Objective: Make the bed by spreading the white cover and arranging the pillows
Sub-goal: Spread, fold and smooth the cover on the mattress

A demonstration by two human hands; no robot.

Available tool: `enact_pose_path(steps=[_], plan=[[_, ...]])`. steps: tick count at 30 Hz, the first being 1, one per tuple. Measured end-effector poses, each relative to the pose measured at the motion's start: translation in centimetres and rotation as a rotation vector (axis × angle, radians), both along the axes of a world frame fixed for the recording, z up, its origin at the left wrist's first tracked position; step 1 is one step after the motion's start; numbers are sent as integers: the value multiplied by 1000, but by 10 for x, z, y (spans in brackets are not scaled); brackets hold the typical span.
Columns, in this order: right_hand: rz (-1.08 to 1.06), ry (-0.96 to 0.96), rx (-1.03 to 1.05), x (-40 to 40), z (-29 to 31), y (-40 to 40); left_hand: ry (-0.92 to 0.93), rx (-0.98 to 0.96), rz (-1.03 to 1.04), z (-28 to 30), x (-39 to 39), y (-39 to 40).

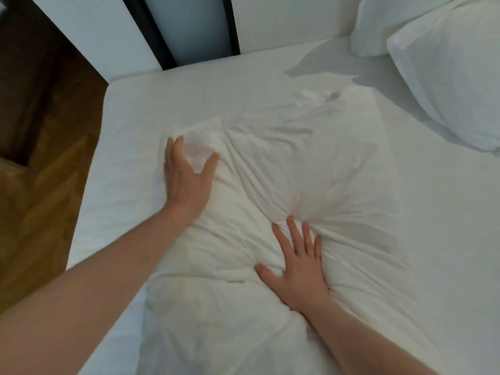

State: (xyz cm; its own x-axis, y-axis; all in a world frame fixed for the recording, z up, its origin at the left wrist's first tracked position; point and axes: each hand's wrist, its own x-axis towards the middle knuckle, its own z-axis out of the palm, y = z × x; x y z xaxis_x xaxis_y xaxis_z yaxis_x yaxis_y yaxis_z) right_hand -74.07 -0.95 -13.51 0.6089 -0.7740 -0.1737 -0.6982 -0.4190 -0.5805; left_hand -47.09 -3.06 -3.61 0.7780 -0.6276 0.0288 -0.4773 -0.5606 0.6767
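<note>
- Left hand: flat, fingers straight and together, thumb splayed out, pressing down on the far left part of a crumpled, soft white pillow. Grasping nothing, just pushing.
- Right hand: also flat, fingers spread and straight, palm pressed into the middle of the same pillow. The fabric dents around it and creases fan out from the fingertips. No grasp here either.
- Both forearms bare, coming in from the bottom edge; the left one reaches further across than the right.
- Pillow runs lengthwise under both hands, from the near edge of the view away toward the far side of the bed. Heavily wrinkled, puffed up between and beyond the two hands.
- Under the pillow: smooth white sheet on the bed, flat and mostly wrinkle-free left of the left hand and right of the right hand.
- Beyond the right hand, far right corner: two more plump white pillows, the front one lying on the sheet, the rear one propped behind it against the white wall. Well apart from the pillow being pressed.
- Beyond the left hand: a dark vertical frame with a pale panel at the far edge of the bed.
- Left of the left hand, past the bed edge: brown wooden parquet floor.
</note>
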Motion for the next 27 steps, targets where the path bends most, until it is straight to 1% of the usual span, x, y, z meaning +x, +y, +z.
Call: enact_pose_path(steps=[2,4,6,8,10,11,13,15,16,21,24,26,27], plan=[[5,3,103,-13,27,8,-30,79,-1,20,-34,61],[17,-49,197,-34,57,14,27,173,24,31,-68,118],[-27,-142,161,-67,89,19,127,285,36,37,-96,167],[-158,-171,71,-105,114,19,188,377,34,40,-115,207],[-298,-82,42,-142,126,17,322,409,81,39,-127,234],[-352,-3,72,-161,127,19,415,389,136,36,-132,242],[-404,146,255,-192,122,28,523,357,218,27,-142,249],[-381,206,456,-214,112,48,516,363,209,19,-153,250],[-371,221,493,-222,106,58,487,388,183,16,-158,251],[-379,356,524,-235,93,76,344,598,-1,13,-169,286],[-333,405,554,-232,101,70,363,688,-48,11,-167,315],[-299,347,497,-227,115,61,407,664,-27,17,-163,315],[-284,285,441,-223,123,55,420,604,4,22,-160,309]])
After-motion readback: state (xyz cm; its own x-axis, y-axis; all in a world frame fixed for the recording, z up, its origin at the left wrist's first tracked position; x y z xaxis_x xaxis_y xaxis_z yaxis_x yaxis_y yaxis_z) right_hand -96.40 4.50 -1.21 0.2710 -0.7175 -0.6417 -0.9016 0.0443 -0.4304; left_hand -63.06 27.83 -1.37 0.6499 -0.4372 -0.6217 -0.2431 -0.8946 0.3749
